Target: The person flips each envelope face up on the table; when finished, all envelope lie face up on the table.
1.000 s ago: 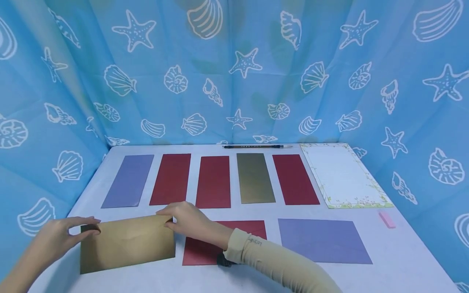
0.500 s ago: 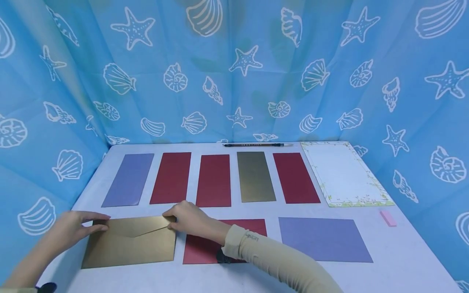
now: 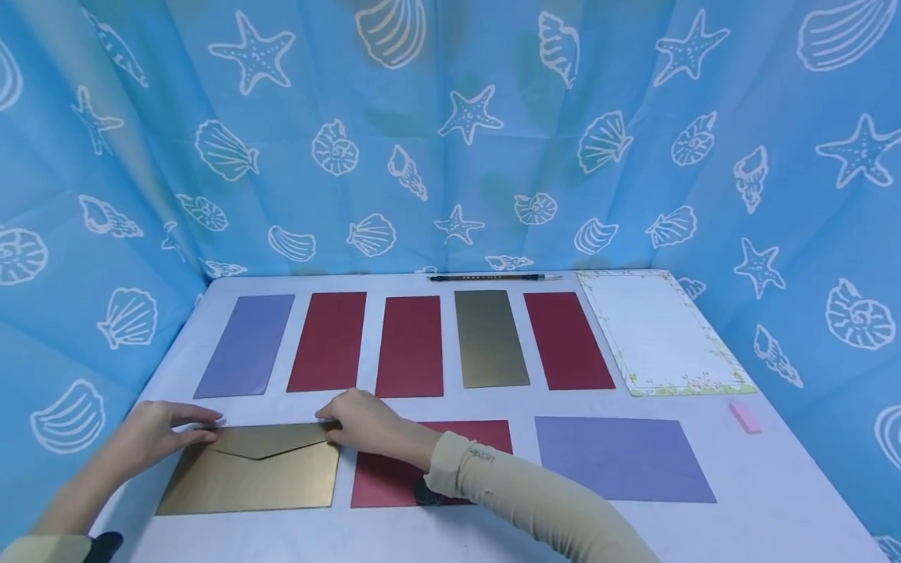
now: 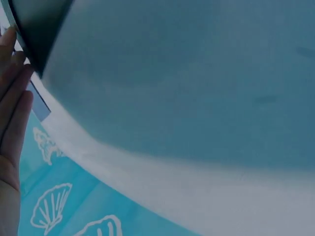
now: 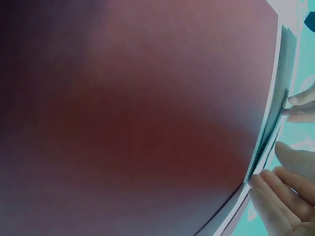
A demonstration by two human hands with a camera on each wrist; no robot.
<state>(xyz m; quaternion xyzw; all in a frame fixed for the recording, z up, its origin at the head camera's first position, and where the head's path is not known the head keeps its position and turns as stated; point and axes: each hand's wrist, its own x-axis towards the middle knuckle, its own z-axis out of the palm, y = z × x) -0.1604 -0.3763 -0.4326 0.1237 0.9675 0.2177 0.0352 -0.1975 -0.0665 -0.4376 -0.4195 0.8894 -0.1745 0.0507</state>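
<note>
A gold envelope (image 3: 246,477) lies at the front left of the table, its pointed flap folded down on the side facing up. At its upper left corner, my left hand (image 3: 158,438) pinches the top edge between thumb and fingers. My right hand (image 3: 366,426) pinches the upper right corner the same way. Only a dark corner of the envelope (image 4: 42,24) shows in the left wrist view, beside the left hand's fingers. Under my right forearm is a red envelope (image 3: 468,442), partly covered by the sleeve; it fills much of the right wrist view.
A purple envelope (image 3: 622,457) lies front right. Behind stand a row of purple (image 3: 246,344), red (image 3: 327,340), red (image 3: 411,344), gold (image 3: 493,336) and red envelopes (image 3: 568,340). A brush (image 3: 489,277), bordered paper (image 3: 669,332) and pink eraser (image 3: 744,418) are farther out.
The gold envelope has gone from tilted up, its plain face showing, to lying flatter with the flap visible. My left hand has moved right along the top edge; the right hand barely moved.
</note>
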